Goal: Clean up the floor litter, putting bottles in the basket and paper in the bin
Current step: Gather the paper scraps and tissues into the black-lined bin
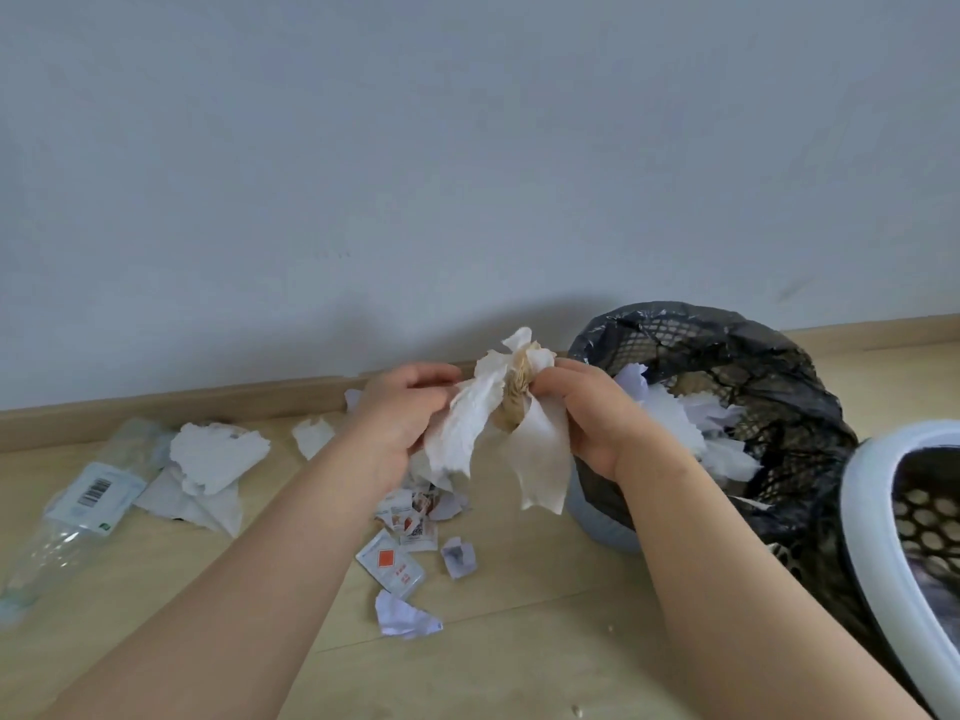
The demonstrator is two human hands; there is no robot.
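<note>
Your two bare arms reach up from the bottom of the frame. Close to you, at the right edge, sits the basket [862,511] with its white rim. That is where bottles go, and I cannot tell what is inside it. On the wood floor [519,657] in the lower middle lie small bits not yet picked up: a white scrap [405,618], a packet [389,563] with an orange square and a little crumpled piece [458,556]. At the lower left a clear bottle [78,511] lies on its side.

In the middle of the frame your left hand [400,423] and your right hand [587,423] both hold one wad of paper [498,423], white with a brown part. The fingers of each hand are curled tight on it, one hand on each side. It hangs in the air just left of the bin [810,407]. I think you use both hands to squash the loose bits into one lump, so nothing drops on the way.

The bin stands at the middle right, just beside the basket, with a black bag [727,319] inside it. White paper [675,423] lies in it. It sits close to the mess, so your wad needs only a short move to the right.

Farther back on the left rests a big torn sheet [218,454], then the skirting board [208,402], then the plain wall [467,174].
</note>
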